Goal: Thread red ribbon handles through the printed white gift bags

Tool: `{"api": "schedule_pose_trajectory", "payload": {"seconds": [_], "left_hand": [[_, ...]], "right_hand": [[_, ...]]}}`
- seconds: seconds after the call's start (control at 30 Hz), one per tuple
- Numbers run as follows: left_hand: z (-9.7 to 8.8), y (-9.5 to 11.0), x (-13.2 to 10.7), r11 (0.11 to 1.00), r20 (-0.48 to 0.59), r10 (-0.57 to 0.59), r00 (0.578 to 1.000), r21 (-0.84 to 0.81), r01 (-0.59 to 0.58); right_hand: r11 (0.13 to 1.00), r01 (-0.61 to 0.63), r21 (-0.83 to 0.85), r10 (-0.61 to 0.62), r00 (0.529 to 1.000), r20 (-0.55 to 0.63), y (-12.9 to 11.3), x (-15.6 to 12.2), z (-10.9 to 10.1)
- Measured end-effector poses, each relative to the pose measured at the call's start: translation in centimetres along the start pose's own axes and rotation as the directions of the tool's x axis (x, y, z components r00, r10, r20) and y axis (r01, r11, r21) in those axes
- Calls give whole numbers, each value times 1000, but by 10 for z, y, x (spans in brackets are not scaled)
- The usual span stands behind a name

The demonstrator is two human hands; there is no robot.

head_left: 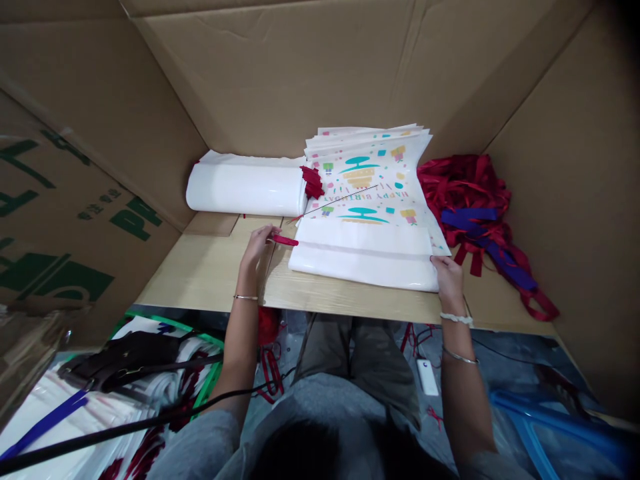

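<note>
A white plastic sheet [360,263], folded over at its near edge, lies on the table in front of me. Pinched in my left hand [259,245] is the end of a red ribbon [285,240] that runs to the fold's left end. My right hand [449,275] grips the fold's right corner between thumb and fingers. Behind the fold lies a stack of printed "Happy Birthday" sheets [360,160] with cake and gift pictures. A thin dark cord [340,200] crosses the print. Left of the stack sits a thick white folded bundle [245,187] with red ribbon ends [313,182].
A heap of red ribbon [465,187] with purple strips [507,260] lies at the right. Cardboard walls [280,73] enclose the table [340,300] on three sides. Below left are a black bag [125,357] and white sheets; below right, a blue plastic frame [540,420].
</note>
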State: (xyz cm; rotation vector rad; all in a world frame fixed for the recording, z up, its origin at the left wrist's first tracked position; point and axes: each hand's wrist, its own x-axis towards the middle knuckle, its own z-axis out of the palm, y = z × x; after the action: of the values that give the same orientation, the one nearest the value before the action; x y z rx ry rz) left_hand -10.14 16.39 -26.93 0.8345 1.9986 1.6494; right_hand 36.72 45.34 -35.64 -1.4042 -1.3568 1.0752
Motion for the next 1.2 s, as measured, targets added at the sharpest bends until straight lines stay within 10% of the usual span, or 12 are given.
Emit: {"api": "schedule_pose_trajectory", "payload": {"seconds": [1.2], "left_hand": [[-5, -6, 4, 990, 94, -35, 995, -130, 47]], "right_hand": [[998, 41, -50, -41, 999, 3, -5, -4, -1]]}}
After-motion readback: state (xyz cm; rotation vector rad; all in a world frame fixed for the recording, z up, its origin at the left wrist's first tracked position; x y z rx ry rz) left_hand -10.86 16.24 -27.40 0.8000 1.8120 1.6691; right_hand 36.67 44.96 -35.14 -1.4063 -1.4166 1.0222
